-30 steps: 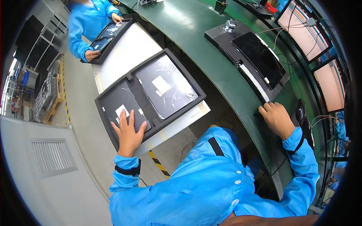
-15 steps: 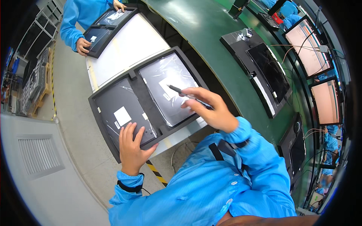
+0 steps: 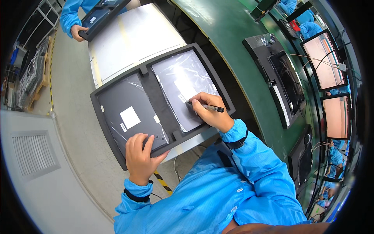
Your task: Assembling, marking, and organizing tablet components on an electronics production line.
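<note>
while left hand touches tray — right hand holds pen.

Over at the black tray, the left hand blocks some near rim; the right hand masks the middle of the pen. Beyond the tray, the top edge crops the co-worker; far right of it, the monitor shows text too tiny to read.
</note>
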